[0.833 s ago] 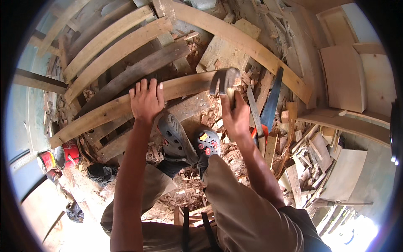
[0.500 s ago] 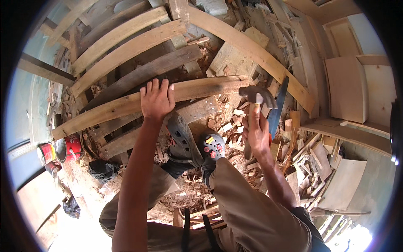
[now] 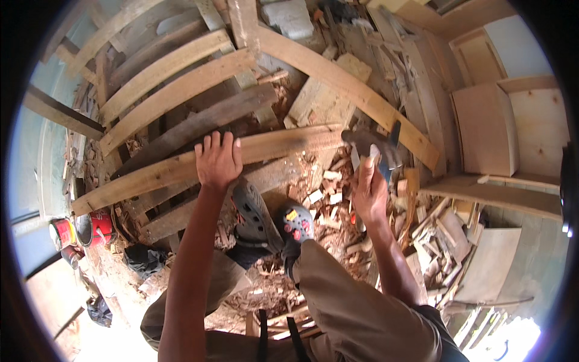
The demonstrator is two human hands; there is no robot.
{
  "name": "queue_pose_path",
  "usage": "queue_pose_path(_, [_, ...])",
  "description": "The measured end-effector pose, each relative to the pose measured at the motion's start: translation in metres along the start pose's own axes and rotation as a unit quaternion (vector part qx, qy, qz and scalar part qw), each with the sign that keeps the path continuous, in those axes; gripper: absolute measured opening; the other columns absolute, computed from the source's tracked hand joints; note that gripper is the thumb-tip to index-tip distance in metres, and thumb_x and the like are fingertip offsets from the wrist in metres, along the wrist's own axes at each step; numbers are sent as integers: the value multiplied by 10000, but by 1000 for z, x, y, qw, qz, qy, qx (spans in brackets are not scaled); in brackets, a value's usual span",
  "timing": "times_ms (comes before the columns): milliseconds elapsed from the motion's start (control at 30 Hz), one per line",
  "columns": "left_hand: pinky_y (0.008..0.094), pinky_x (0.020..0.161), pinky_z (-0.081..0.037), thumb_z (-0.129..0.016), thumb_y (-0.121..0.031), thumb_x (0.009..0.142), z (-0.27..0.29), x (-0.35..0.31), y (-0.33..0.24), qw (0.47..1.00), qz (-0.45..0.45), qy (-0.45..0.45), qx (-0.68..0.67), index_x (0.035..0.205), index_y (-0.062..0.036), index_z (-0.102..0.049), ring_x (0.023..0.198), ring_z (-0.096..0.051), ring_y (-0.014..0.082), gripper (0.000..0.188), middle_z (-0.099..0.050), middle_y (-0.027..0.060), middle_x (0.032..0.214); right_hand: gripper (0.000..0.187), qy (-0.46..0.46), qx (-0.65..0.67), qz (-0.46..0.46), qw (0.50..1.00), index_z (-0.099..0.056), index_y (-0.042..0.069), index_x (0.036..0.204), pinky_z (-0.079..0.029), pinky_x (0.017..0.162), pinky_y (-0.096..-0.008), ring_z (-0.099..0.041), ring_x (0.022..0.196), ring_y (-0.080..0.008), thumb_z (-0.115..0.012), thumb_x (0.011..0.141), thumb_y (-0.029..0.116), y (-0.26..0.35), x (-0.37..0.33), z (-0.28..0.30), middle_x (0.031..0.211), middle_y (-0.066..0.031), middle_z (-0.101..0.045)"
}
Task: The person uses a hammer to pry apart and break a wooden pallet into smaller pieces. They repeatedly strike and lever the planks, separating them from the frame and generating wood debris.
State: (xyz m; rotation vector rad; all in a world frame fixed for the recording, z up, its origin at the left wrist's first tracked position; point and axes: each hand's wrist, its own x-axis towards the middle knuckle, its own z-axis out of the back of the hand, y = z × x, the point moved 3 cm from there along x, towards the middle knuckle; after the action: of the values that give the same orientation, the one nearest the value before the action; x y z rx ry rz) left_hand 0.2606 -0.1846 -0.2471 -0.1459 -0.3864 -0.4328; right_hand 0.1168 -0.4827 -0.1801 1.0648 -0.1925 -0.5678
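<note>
My left hand (image 3: 218, 160) presses on a long wooden plank (image 3: 271, 145), its fingers curled over the far edge. That plank lies crosswise over other boards in front of my feet. In my closed right hand (image 3: 370, 192) is a claw hammer (image 3: 363, 142), gripped by the handle close below its dark metal head. The head is beside the plank's right end; whether they touch I cannot tell. Behind the hammer, a narrow dark blue strip (image 3: 395, 132) is partly hidden.
Several slats (image 3: 181, 87) lie beyond the plank, and a long board (image 3: 356, 90) slants off to the right. Wood chips and offcuts (image 3: 319, 196) cover the ground by my clogs (image 3: 297, 224). Red cans (image 3: 95, 229) and a black bag (image 3: 145, 259) are at left, scrap wood (image 3: 443, 241) at right.
The view has shifted slightly, moving most things left in the picture. My right hand has turned the hammer head, which is now a little farther right of the plank's end. My left hand keeps its hold.
</note>
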Motion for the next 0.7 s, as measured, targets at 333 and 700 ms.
queue_pose_path(333, [415, 735, -380, -588, -303, 934, 3, 2, 1, 999, -8, -45, -11, 925, -90, -640, 819, -548, 279, 219, -574, 99, 882, 384, 80, 10, -55, 995, -567, -1, 1078, -400, 521, -287, -486, 611, -90, -524, 1051, 380, 6, -10, -12, 724, -32, -538])
queue_pose_path(700, [453, 839, -426, -574, -243, 959, 24, -21, 56, 999, -1, 15, -33, 947, -52, -619, 901, -580, 330, 197, -611, 136, 915, 392, 137, 151, -175, 963, -465, 33, 1244, -347, 378, -227, -381, 427, -47, -461, 1077, 388, -15, -53, -5, 614, 44, -445])
